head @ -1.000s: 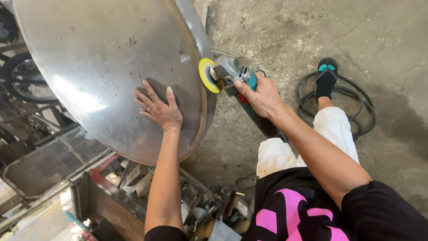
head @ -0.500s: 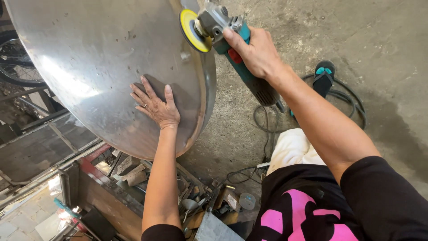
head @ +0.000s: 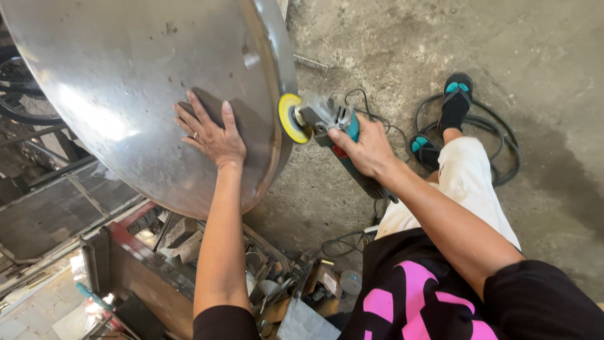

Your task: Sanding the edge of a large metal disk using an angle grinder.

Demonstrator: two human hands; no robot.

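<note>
A large, round steel pan [head: 126, 82], tipped on edge and cut off at the top and left, is braced by the left hand [head: 211, 135], laid flat with fingers spread. To its right, an angle grinder [head: 330, 126] is gripped firmly in the right hand [head: 368, 150], its yellow disc [head: 289, 118] against the rim. The disc could snag if tilted, and the cable [head: 497, 135] near the sandalled feet could catch; the trigger is hidden.

Metal workshop — concrete floor [head: 440, 50], scrap-filled toolbox [head: 251, 264], cables [head: 503, 145].

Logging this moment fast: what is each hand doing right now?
Left hand: open, fingers spread, flat on the big metal dish.
Right hand: closed on the angle grinder, its yellow disc at the dish's rim.
</note>
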